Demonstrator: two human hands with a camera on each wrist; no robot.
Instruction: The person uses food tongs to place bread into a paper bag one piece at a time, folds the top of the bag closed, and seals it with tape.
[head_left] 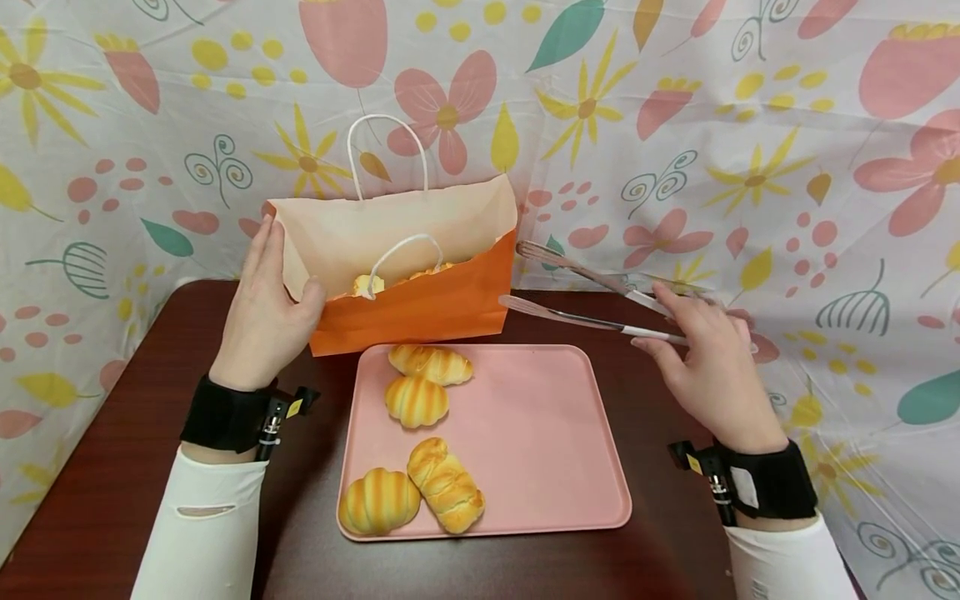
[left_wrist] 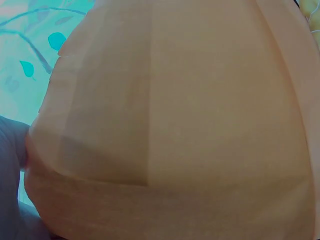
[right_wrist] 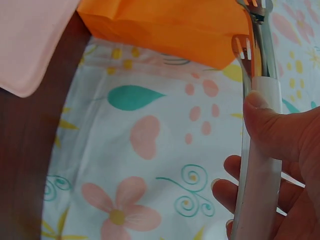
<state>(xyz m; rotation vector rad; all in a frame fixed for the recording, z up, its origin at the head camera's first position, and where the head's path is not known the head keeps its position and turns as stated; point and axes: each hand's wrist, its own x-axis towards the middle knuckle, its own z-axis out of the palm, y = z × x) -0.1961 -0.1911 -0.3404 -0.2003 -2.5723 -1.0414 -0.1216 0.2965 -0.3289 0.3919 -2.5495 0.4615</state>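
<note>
My left hand (head_left: 268,308) is against the left side of an orange paper bag (head_left: 420,298), its fingers straight along the outer edge and its thumb near the front edge. In the left wrist view the bag's side panel (left_wrist: 215,110) fills most of the frame. Yellow bread (head_left: 375,284) shows inside the bag, partly hidden by the front panel. My right hand (head_left: 708,358) grips metal tongs (head_left: 581,318) by their white handles. The tongs' arms stand spread, with nothing between them, just right of the bag.
A pink tray (head_left: 540,442) lies in front of the bag. Along its left half sit several breads, including a croissant-shaped roll (head_left: 431,365), a ribbed bun (head_left: 378,502) and a twisted roll (head_left: 446,485). A floral cloth (head_left: 600,100) hangs behind the dark wooden table (head_left: 300,533).
</note>
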